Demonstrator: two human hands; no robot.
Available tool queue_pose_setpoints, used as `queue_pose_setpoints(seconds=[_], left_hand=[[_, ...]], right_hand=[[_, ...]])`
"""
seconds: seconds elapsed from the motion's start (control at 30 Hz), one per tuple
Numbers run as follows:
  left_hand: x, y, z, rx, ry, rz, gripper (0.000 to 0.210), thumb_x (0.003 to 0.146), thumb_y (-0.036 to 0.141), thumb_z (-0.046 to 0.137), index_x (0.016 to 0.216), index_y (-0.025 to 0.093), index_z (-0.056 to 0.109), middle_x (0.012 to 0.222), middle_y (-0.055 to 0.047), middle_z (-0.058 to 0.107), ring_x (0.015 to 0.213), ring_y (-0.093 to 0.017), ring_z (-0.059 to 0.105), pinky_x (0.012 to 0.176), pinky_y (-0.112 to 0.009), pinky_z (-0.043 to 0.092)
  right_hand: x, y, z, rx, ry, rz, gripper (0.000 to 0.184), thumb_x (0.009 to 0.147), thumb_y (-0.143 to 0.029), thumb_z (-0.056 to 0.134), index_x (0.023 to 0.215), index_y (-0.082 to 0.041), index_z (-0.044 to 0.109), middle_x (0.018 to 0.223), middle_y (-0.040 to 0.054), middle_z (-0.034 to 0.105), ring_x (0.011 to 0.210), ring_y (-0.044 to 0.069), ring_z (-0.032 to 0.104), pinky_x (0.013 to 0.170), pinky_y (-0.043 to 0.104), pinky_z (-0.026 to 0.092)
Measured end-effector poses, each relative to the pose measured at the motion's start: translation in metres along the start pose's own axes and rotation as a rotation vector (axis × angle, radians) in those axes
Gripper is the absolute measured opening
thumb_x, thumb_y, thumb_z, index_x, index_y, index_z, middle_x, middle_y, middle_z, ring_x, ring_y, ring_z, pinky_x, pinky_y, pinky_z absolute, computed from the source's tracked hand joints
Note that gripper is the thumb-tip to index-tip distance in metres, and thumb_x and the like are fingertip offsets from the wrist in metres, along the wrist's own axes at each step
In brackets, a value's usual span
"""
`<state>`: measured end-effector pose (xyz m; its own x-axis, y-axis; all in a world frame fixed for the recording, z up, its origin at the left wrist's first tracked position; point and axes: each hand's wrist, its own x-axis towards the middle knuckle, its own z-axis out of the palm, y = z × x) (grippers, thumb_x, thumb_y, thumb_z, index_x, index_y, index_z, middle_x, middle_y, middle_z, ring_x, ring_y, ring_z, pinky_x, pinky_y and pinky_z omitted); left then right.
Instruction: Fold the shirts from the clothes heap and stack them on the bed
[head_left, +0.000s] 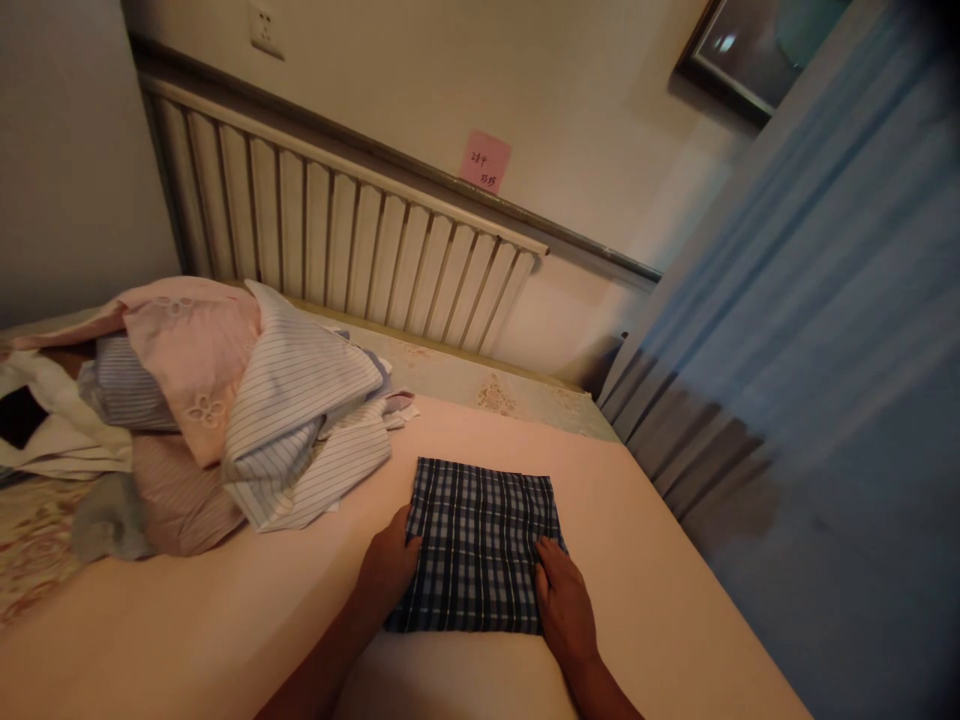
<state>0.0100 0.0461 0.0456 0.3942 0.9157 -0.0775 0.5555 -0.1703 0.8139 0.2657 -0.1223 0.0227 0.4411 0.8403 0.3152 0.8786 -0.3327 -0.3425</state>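
Observation:
A folded plaid cloth [480,550] in dark blue, grey and white lies as a near-square on the pale pink sheet [645,580] covering the bed. At its left edge is my left hand [391,562], closed, with the thumb against the cloth and the other fingers partly hidden along the side. My right hand [564,602] holds the opposite edge, its fingers bent over the fabric and the thumb lower on the same side. Whether the cloth is a garment cannot be told from its folded shape.
A loose heap of clothes [300,400], striped, pink and white, sits at the left. Behind the bed runs a radiator [352,230], with a pink note [485,160] on the wall above. A blue curtain [810,380] hangs along the right side.

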Motion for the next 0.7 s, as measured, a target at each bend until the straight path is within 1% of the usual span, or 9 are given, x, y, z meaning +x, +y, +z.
queue_pose_setpoints(seconds=[0.47, 0.6, 0.7], left_hand=[[0.0007, -0.0015, 0.0018, -0.005, 0.004, -0.002, 0.048, 0.083, 0.015, 0.046, 0.131, 0.019, 0.047, 0.121, -0.007, 0.067, 0.111, -0.021, 0.062, 0.094, -0.032, 0.044], [0.0019, -0.0025, 0.0023, 0.004, 0.011, 0.005, 0.051, 0.082, 0.014, 0.046, 0.132, 0.017, 0.047, 0.121, -0.008, 0.067, 0.111, -0.022, 0.062, 0.093, -0.032, 0.045], [0.0026, -0.0020, 0.0018, -0.008, 0.009, 0.004, 0.049, 0.081, 0.014, 0.046, 0.130, 0.019, 0.049, 0.118, -0.007, 0.069, 0.107, -0.022, 0.064, 0.091, -0.032, 0.045]], right_hand=[[0.0002, 0.0010, 0.0007, 0.007, 0.002, -0.006, 0.047, 0.095, -0.035, 0.034, 0.130, -0.016, 0.059, 0.137, 0.0086, 0.056, 0.131, 0.026, 0.047, 0.113, 0.047, 0.035], [0.0008, 0.0035, 0.0027, 0.004, -0.001, -0.011, 0.047, 0.096, -0.034, 0.033, 0.130, -0.014, 0.059, 0.137, 0.0096, 0.055, 0.130, 0.027, 0.047, 0.113, 0.048, 0.036], [-0.0023, 0.0066, 0.0018, 0.013, 0.009, -0.015, 0.047, 0.096, -0.035, 0.034, 0.131, -0.015, 0.058, 0.137, 0.0101, 0.056, 0.129, 0.027, 0.049, 0.111, 0.049, 0.038]])
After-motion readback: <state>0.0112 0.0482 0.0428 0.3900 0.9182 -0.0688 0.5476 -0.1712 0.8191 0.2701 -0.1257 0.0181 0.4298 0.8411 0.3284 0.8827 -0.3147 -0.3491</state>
